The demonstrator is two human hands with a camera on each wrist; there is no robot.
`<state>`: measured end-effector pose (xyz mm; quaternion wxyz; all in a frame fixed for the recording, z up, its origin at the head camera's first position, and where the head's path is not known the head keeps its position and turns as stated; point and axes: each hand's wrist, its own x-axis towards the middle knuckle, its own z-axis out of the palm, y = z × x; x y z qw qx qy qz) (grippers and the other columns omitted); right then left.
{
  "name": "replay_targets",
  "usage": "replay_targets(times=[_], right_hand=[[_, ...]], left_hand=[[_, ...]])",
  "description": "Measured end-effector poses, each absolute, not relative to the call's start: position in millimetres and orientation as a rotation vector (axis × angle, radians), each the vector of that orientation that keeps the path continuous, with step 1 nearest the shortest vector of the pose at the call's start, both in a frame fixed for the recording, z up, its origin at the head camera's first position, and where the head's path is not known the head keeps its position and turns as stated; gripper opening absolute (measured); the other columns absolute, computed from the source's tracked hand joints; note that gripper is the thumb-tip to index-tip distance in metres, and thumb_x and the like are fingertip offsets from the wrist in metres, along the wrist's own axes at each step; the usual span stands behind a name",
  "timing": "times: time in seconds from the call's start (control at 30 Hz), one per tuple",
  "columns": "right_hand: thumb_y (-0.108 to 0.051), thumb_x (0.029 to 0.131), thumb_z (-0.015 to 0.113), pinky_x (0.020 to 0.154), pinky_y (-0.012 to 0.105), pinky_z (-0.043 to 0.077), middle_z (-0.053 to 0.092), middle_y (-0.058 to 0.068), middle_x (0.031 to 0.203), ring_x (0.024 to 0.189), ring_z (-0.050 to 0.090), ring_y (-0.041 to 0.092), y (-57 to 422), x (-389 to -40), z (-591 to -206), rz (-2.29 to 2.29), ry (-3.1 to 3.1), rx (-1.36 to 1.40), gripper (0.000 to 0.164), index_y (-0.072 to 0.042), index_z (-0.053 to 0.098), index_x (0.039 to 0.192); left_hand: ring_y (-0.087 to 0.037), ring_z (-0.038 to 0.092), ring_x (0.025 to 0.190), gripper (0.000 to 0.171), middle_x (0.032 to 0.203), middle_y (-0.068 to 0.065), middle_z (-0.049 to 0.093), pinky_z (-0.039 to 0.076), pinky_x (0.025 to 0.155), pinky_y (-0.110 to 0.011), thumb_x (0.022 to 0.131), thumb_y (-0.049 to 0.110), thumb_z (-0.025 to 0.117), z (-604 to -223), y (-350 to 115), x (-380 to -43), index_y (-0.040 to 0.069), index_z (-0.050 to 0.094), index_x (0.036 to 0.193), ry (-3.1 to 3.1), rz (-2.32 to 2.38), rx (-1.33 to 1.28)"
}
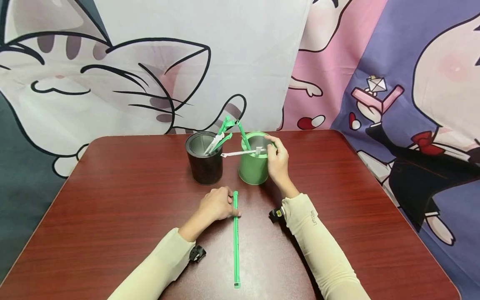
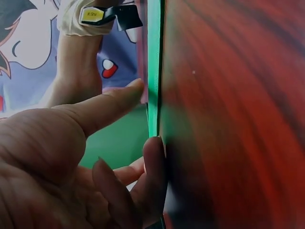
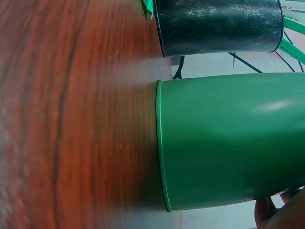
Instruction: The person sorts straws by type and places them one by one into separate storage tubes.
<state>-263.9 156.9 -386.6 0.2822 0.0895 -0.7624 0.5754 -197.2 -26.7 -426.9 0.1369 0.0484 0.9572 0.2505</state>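
Note:
On the table in the head view lies a long thin green strip [image 1: 236, 246], its near end pointing toward me. My left hand [image 1: 217, 203] pinches the strip near its far end, the thumb across it in the head view; a fingertip also touches it in the left wrist view. My right hand [image 1: 278, 162] grips the rim of a green can [image 1: 253, 168], with fingers [image 3: 281, 212] against its wall in the right wrist view. A thin white stick [image 1: 238, 153] lies across the can's opening, and a green strip [image 1: 243, 135] leans up out of the can.
Left of the green can stands a black can [image 1: 204, 168] holding several green strips [image 1: 224, 126] and a white piece [image 1: 214, 143]. The reddish-brown table [image 1: 123, 200] ends at a cartoon-printed cloth [image 1: 255, 54]. Each sleeve carries a small black camera [image 1: 197, 253].

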Motion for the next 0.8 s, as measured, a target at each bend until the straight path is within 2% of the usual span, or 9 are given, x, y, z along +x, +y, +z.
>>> replay_targets(times=[0.23,0.37,0.43,0.63,0.8], right_hand=[[0.008,0.094,0.045,0.067,0.022,0.034,0.065,0.026,0.115,0.070,0.040,0.014,157.2,-263.5,-386.9,1.543,-2.046,0.246,0.030,0.011,0.064,0.118],[0.006,0.094,0.045,0.067,0.022,0.034,0.065,0.025,0.115,0.069,0.040,0.013,158.6,-263.5,-387.6,1.548,-2.045,0.251,0.031,0.010,0.064,0.118],[0.006,0.095,0.045,0.066,0.022,0.034,0.065,0.025,0.114,0.068,0.039,0.012,158.8,-263.3,-387.9,1.547,-2.048,0.245,0.030,0.010,0.064,0.118],[0.006,0.095,0.046,0.064,0.021,0.034,0.064,0.025,0.105,0.064,0.038,0.010,158.6,-263.3,-388.6,1.544,-2.062,0.237,0.030,0.009,0.065,0.118],[0.007,0.095,0.046,0.065,0.022,0.034,0.065,0.025,0.112,0.065,0.038,0.012,157.8,-263.7,-387.6,1.537,-2.048,0.254,0.030,0.010,0.064,0.118]], left_hand=[[-0.024,0.064,0.082,0.040,0.081,0.006,0.063,0.050,0.072,-0.044,0.065,0.036,0.091,-428.4,-23.7,-196.2,0.018,0.066,0.091,2.810,0.663,0.129],[-0.033,0.066,0.092,0.033,0.092,-0.003,0.068,0.051,0.074,-0.048,0.071,0.029,0.087,-427.3,-22.8,-196.3,0.017,0.070,0.096,2.827,0.634,0.121],[-0.035,0.067,0.095,0.033,0.094,-0.004,0.070,0.052,0.074,-0.050,0.073,0.026,0.085,-426.7,-23.2,-195.8,0.017,0.071,0.101,2.825,0.634,0.139],[-0.018,0.061,0.074,0.034,0.076,0.011,0.061,0.048,0.065,-0.039,0.080,0.022,0.078,-421.5,-26.6,-191.8,0.021,0.066,0.111,2.805,0.749,0.266],[-0.012,0.059,0.071,0.032,0.079,0.014,0.063,0.047,0.064,-0.033,0.082,0.020,0.078,-398.3,-26.3,-186.6,0.025,0.065,0.111,2.805,0.970,0.358]])
